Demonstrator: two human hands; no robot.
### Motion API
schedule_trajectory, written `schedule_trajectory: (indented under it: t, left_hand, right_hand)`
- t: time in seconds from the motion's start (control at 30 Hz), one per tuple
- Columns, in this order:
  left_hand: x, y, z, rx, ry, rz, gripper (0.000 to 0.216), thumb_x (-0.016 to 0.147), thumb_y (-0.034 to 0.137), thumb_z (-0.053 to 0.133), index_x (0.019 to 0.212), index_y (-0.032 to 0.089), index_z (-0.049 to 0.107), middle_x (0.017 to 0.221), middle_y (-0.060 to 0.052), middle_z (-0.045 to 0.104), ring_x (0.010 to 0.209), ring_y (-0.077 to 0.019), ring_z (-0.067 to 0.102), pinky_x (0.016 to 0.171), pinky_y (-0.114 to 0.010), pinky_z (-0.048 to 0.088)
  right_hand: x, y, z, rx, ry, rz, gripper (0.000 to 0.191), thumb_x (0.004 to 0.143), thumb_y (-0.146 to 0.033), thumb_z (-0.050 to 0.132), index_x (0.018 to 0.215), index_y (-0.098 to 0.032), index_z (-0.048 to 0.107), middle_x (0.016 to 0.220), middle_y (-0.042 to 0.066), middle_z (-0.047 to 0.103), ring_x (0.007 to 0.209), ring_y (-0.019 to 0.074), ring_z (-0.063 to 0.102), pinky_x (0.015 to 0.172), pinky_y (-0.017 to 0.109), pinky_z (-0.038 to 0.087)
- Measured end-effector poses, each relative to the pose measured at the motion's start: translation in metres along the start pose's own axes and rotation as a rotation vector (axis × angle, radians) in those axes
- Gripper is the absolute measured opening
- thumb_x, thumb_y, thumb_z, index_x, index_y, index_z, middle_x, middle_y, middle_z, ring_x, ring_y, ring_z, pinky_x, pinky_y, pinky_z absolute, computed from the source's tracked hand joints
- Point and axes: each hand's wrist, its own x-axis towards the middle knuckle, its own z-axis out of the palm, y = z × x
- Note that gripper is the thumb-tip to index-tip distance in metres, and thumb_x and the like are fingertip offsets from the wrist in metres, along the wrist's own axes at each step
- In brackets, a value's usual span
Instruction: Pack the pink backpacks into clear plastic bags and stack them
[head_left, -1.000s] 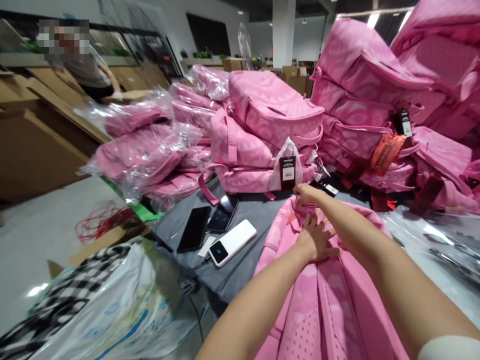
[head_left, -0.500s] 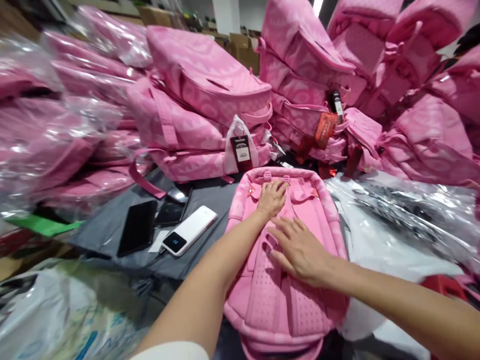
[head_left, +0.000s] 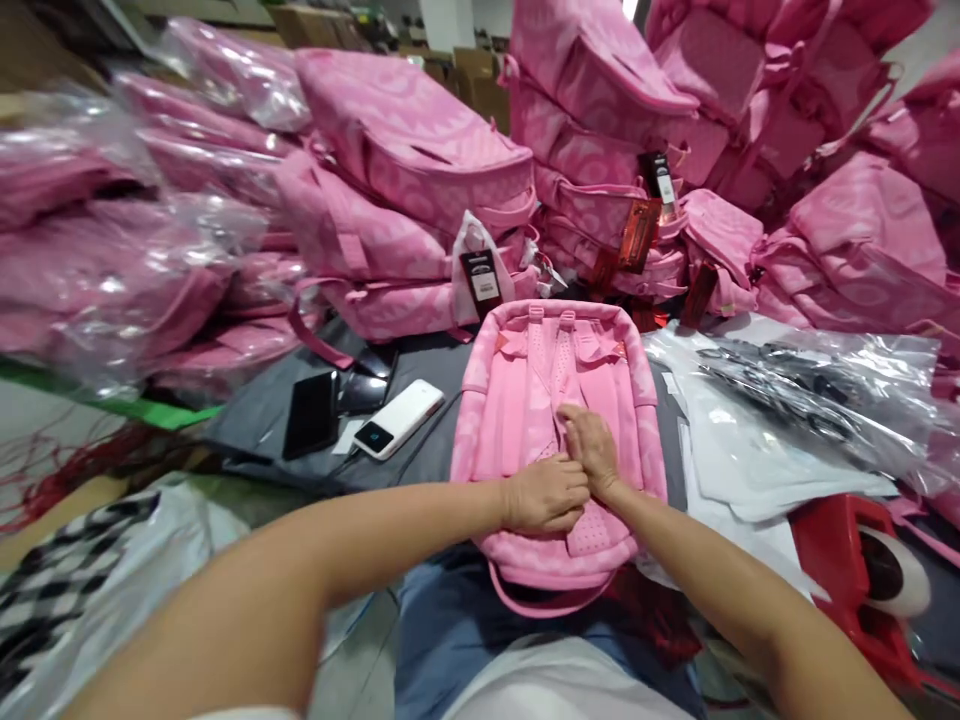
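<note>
A pink backpack [head_left: 517, 400] lies back-side up on the grey table cover, its shoulder straps [head_left: 551, 365] running down the middle. My left hand [head_left: 544, 492] rests on its lower part with the fingers curled in, closed on the lower end of a strap. My right hand [head_left: 594, 450] touches the left one. Its fingers are stretched out and lie flat on the straps, pointing towards the top of the bag.
Stacks of pink backpacks [head_left: 420, 150] with hang tags [head_left: 481, 280] rise behind, with plastic-bagged ones [head_left: 112, 260] at left. A black phone [head_left: 311, 412] and a white power bank [head_left: 399, 418] lie left of the bag. At right are clear plastic bags [head_left: 795, 400] and a red tape dispenser [head_left: 862, 560].
Both hands slid down the backpack towards me and came together near its lower end. The left hand's fingers curled shut. The view tilted down a little.
</note>
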Motion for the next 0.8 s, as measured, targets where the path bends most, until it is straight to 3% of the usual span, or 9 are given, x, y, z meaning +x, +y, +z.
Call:
schedule_trajectory:
  t: [0.1,0.17,0.2,0.27,0.33,0.4,0.47,0.6,0.8]
  left_hand:
    - [-0.001,-0.01,0.002,0.071,-0.035,-0.046,0.024,0.099,0.026,0.044,0.086,0.021,0.063,0.086,-0.009,0.066,0.086,-0.0236,0.056,0.088,-0.04,0.045]
    - [-0.003,-0.02,-0.003,0.113,-0.029,-0.117,0.027,0.101,0.028,0.042,0.094,0.019,0.067,0.094,-0.011,0.068,0.093,-0.025,0.059,0.092,-0.041,0.045]
    - [-0.005,-0.024,-0.006,0.142,-0.005,-0.201,0.029,0.101,0.032,0.043,0.102,0.018,0.068,0.103,-0.013,0.069,0.102,-0.0273,0.059,0.097,-0.044,0.044]
    - [-0.009,-0.03,-0.008,0.187,0.066,-0.436,0.041,0.098,0.046,0.05,0.125,0.019,0.066,0.132,-0.017,0.062,0.128,-0.0367,0.05,0.111,-0.056,0.034]
    - [-0.012,-0.034,-0.004,0.181,0.107,-0.645,0.066,0.093,0.063,0.054,0.147,0.026,0.053,0.158,-0.016,0.043,0.147,-0.047,0.028,0.117,-0.069,0.019]
    - [-0.014,-0.038,0.002,0.135,0.094,-0.738,0.078,0.09,0.072,0.052,0.157,0.034,0.039,0.168,-0.013,0.027,0.152,-0.0504,0.016,0.116,-0.076,0.012]
    - [-0.014,-0.043,0.007,0.103,0.064,-0.756,0.075,0.092,0.071,0.05,0.158,0.039,0.035,0.171,-0.012,0.021,0.154,-0.0499,0.013,0.116,-0.077,0.01]
    - [-0.008,-0.049,0.004,0.105,0.009,-0.798,0.071,0.093,0.063,0.058,0.157,0.04,0.037,0.171,-0.011,0.019,0.155,-0.0484,0.01,0.117,-0.077,0.006]
    - [-0.017,-0.008,0.016,0.084,0.019,-0.752,0.084,0.09,0.067,0.06,0.161,0.038,0.027,0.171,-0.015,0.017,0.155,-0.0494,0.012,0.118,-0.077,0.011]
  right_hand:
    - [0.01,-0.005,-0.017,0.028,0.074,0.009,0.054,0.106,-0.023,0.009,0.129,-0.016,0.058,0.112,0.014,0.07,0.103,0.0215,0.065,0.091,0.037,0.051]
    - [0.012,-0.015,-0.038,0.039,0.111,-0.04,0.048,0.106,-0.025,0.016,0.124,-0.018,0.06,0.108,0.013,0.07,0.1,0.0227,0.065,0.089,0.038,0.05]
    - [0.009,-0.021,-0.048,0.043,0.099,-0.143,0.042,0.106,-0.026,0.023,0.119,-0.02,0.062,0.105,0.012,0.07,0.099,0.0235,0.065,0.089,0.039,0.048]
    - [-0.003,-0.034,-0.063,0.057,-0.025,-0.552,0.028,0.102,-0.027,0.037,0.108,-0.022,0.065,0.093,0.008,0.07,0.09,0.0234,0.063,0.084,0.039,0.046]
    - [-0.019,-0.042,-0.063,0.067,-0.256,-1.056,0.017,0.099,-0.025,0.047,0.1,-0.022,0.064,0.078,0.003,0.064,0.075,0.0204,0.057,0.073,0.036,0.042]
    - [-0.029,-0.04,-0.048,0.063,-0.459,-1.296,0.008,0.094,-0.027,0.056,0.096,-0.022,0.062,0.073,0.0,0.06,0.068,0.0185,0.051,0.065,0.035,0.037]
    - [-0.03,-0.031,-0.026,0.045,-0.532,-1.249,0.01,0.088,-0.03,0.062,0.093,-0.022,0.061,0.076,0.001,0.06,0.069,0.0188,0.05,0.065,0.035,0.036]
    - [-0.023,-0.015,0.001,0.003,-0.497,-1.093,0.011,0.08,-0.027,0.059,0.089,-0.02,0.058,0.08,0.004,0.061,0.075,0.0208,0.05,0.072,0.037,0.039]
    - [-0.073,-0.044,-0.016,-0.074,-0.3,-1.1,0.013,0.089,-0.03,0.056,0.08,-0.022,0.06,0.069,0.0,0.057,0.067,0.0188,0.049,0.067,0.036,0.039]
